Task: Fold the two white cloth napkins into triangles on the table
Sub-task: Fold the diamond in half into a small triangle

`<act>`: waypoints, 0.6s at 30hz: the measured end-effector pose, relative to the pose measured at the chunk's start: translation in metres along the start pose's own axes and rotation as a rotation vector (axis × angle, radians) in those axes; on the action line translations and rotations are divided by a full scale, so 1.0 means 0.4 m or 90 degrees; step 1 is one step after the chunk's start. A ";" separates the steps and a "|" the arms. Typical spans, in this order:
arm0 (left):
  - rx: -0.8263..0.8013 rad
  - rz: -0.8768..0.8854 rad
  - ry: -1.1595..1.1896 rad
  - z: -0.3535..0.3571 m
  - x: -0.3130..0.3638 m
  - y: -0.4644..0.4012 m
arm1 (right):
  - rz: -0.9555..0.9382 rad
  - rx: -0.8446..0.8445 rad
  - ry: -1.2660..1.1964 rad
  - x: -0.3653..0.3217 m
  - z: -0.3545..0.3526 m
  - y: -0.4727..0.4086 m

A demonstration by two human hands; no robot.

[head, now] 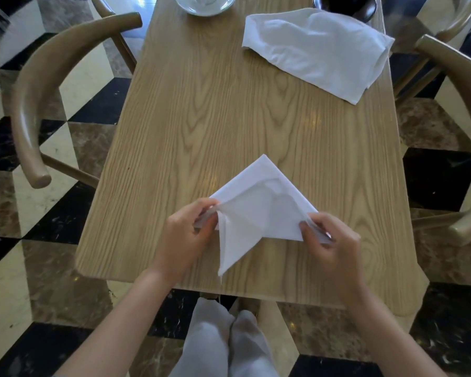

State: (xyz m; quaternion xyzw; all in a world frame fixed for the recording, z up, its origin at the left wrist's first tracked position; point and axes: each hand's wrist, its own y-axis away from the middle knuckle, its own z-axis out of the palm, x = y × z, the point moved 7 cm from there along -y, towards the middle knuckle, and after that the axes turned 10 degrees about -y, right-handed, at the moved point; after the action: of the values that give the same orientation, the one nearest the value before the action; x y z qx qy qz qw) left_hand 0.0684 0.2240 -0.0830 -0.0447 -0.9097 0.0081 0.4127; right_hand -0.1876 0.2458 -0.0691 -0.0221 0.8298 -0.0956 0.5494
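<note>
A white cloth napkin [259, 210] lies near the front edge of the wooden table [229, 110], partly folded, with one point away from me and a loose flap hanging toward me. My left hand [186, 232] pinches its left corner. My right hand [329, 238] pinches its right corner. The second white napkin [316, 50] lies flat and rumpled at the far right of the table, folded roughly in half, with no hand touching it.
A white plate [204, 4] stands at the far edge, and a dark bowl [346, 4] sits beyond the second napkin. Wooden chairs with curved arms stand at the left [36, 104] and right [462, 131]. The floor is checkered marble.
</note>
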 end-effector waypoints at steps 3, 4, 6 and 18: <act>0.024 -0.010 -0.022 0.006 0.018 -0.052 | 0.034 0.011 -0.001 0.016 0.003 -0.064; 0.033 -0.018 -0.039 0.009 0.019 -0.067 | 0.049 0.003 0.011 0.025 0.009 -0.082; 0.037 -0.044 -0.084 0.020 0.012 -0.089 | 0.098 -0.024 0.061 0.055 0.022 -0.106; 0.047 -0.064 -0.234 0.034 0.010 -0.082 | 0.112 -0.044 0.112 0.089 0.038 -0.109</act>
State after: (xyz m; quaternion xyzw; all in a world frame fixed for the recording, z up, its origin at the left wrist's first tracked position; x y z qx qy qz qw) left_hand 0.0529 0.1918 -0.0872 0.0183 -0.9700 0.0292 0.2407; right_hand -0.1910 0.1961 -0.0993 0.0403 0.8764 -0.0201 0.4794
